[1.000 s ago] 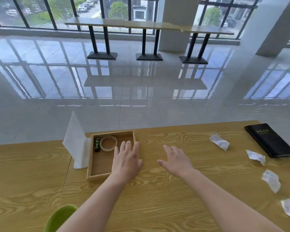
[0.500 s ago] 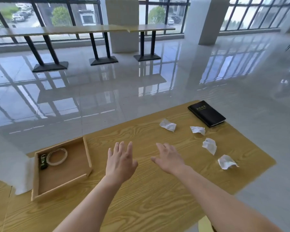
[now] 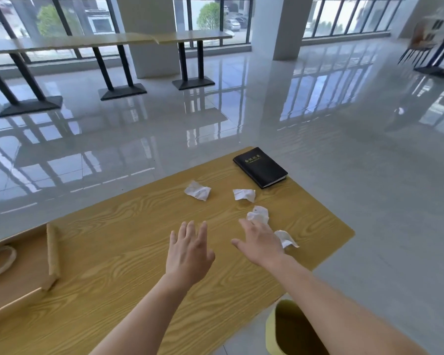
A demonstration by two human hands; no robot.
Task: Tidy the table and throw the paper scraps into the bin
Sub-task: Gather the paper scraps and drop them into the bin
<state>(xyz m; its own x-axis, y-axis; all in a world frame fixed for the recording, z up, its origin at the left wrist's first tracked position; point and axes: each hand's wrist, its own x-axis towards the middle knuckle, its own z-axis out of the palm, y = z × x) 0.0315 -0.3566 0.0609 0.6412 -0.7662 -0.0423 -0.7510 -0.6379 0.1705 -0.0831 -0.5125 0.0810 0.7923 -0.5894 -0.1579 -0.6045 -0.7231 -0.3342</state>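
Observation:
Several crumpled white paper scraps lie on the wooden table (image 3: 128, 252): one at the far middle (image 3: 198, 190), one near the black notebook (image 3: 244, 194), one just beyond my right fingertips (image 3: 259, 214), and one partly hidden behind my right hand (image 3: 286, 239). My right hand (image 3: 260, 243) hovers open, palm down, over the table beside those last two scraps. My left hand (image 3: 189, 252) hovers open to its left, holding nothing. A yellow-green bin (image 3: 280, 329) stands on the floor below the table's near right edge, under my right forearm.
A black notebook (image 3: 260, 166) lies at the table's far right corner. A wooden tray (image 3: 52, 252) with a round glass dish (image 3: 0, 260) sits at the left edge of view. Glossy floor, long tables (image 3: 108, 39) and a pillar (image 3: 280, 26) lie beyond.
My view has swung right, so the tray slid to the left and the scraps and bin came into view. Both hands moved right, and my right hand now reaches the nearest scraps.

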